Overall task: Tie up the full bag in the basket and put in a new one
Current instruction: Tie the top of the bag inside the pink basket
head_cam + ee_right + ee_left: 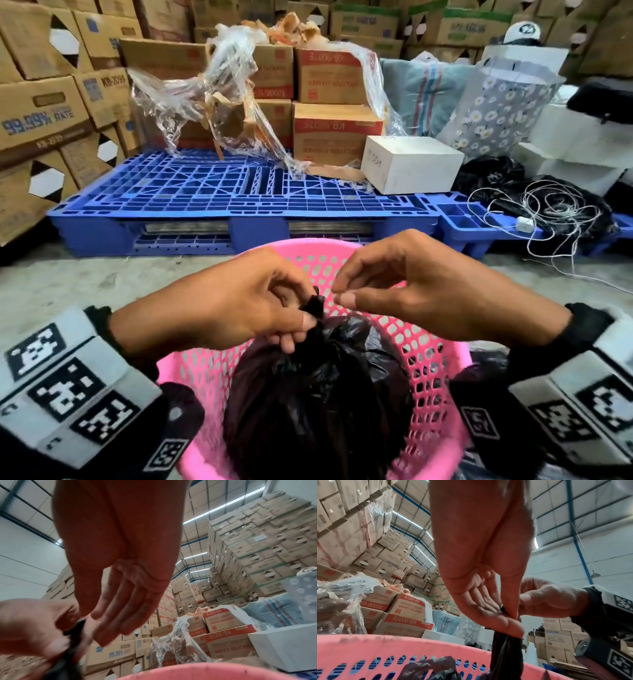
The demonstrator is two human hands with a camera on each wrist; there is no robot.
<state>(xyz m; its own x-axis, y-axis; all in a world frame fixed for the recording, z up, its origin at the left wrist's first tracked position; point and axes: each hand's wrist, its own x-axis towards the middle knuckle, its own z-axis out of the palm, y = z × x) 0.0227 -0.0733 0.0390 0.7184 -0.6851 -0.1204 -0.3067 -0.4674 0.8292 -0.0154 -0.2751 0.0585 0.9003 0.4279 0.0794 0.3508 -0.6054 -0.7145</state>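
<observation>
A pink perforated basket (pixel 428 346) stands on the floor right in front of me, with a full black bag (pixel 318 394) inside. The bag's mouth is gathered into a narrow neck (pixel 315 305) that sticks up above the rim. My left hand (pixel 298 330) pinches this neck between thumb and fingers; the left wrist view shows the same pinch (pixel 513 618) on the black plastic (pixel 506 650). My right hand (pixel 340 293) hovers just right of the neck, holding nothing. In the right wrist view its fingers (pixel 120 615) are straight and apart from the neck (pixel 75 639).
A blue plastic pallet (pixel 239 195) lies behind the basket with cardboard boxes, loose clear wrap (pixel 212 92) and a white box (pixel 411 164) on it. Tangled string (pixel 555 205) lies over black bags at the right. More black plastic (pixel 486 359) lies beside the basket's right side.
</observation>
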